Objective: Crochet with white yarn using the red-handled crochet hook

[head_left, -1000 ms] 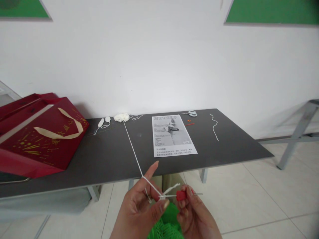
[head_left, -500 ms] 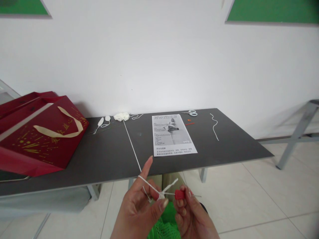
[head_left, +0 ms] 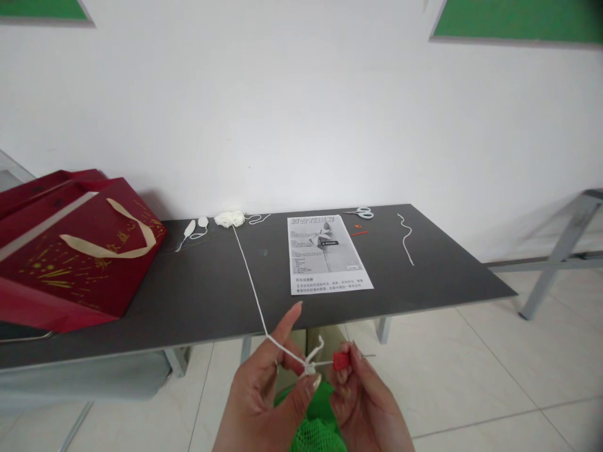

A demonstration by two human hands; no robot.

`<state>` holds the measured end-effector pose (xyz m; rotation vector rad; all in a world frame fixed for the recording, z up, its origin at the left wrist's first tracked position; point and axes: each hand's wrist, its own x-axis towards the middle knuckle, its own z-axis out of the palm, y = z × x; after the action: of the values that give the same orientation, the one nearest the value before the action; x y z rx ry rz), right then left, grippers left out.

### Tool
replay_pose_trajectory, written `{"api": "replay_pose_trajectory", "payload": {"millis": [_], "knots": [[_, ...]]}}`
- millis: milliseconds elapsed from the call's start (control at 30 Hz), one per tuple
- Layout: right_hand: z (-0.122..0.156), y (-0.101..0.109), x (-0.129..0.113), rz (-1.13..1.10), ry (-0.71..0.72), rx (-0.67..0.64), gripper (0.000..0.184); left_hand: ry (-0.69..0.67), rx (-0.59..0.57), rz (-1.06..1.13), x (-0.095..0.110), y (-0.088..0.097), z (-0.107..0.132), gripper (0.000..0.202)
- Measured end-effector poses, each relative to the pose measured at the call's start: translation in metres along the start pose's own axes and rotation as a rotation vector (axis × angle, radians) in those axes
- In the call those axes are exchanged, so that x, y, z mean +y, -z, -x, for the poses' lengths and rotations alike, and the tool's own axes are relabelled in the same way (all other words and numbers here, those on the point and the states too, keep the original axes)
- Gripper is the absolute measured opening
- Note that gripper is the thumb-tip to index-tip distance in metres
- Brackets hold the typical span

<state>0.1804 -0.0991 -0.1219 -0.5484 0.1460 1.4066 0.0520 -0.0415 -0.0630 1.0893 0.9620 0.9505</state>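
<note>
Between thumb and fingers, my left hand [head_left: 268,389] pinches a small white crochet piece [head_left: 308,369], its index finger raised with the white yarn [head_left: 254,289] running over it. That strand leads back to a loose ball of white yarn [head_left: 230,218] on the table. A short yarn tail sticks up from the piece. My right hand [head_left: 365,392] is closed on the red grip of a crochet hook [head_left: 342,360]. The hook's thin metal shaft reaches left to the piece; whether its tip is inside a loop is too small to tell.
On the dark table [head_left: 211,301] lie a printed sheet [head_left: 330,257], scissors [head_left: 362,213], a small orange marker and stick [head_left: 359,233], a loose yarn piece [head_left: 405,238] and two white crocheted pieces [head_left: 188,230]. A red gift bag [head_left: 94,251] stands left. Green mesh [head_left: 318,433] lies below my hands.
My left index finger has tipped to the right, and the yarn over it has shifted. The short tail has swung left and now curls at its end. The hook has moved slightly.
</note>
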Motion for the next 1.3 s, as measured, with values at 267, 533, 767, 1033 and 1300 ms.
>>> {"api": "replay_pose_trajectory", "payload": {"millis": [267,533,767,1033,1300], "knots": [[0.002,-0.007,0.001,0.172,0.254,-0.103,0.020,0.095,-0.080,-0.003,0.011,0.009,-0.003,0.047],[0.005,-0.015,0.002,0.429,0.447,-0.100,0.019,0.063,-0.018,-0.124,0.013,-0.001,-0.005,0.046],[-0.005,-0.012,0.000,0.472,0.504,-0.154,0.010,0.084,-0.050,-0.099,0.001,-0.005,-0.007,0.049],[-0.008,-0.018,-0.004,0.526,0.460,-0.271,0.012,0.108,-0.129,-0.083,0.009,-0.005,-0.007,0.054],[-0.004,-0.025,-0.007,0.451,0.292,-0.210,0.029,0.014,-0.067,-0.085,0.006,-0.017,0.000,0.056]]}}
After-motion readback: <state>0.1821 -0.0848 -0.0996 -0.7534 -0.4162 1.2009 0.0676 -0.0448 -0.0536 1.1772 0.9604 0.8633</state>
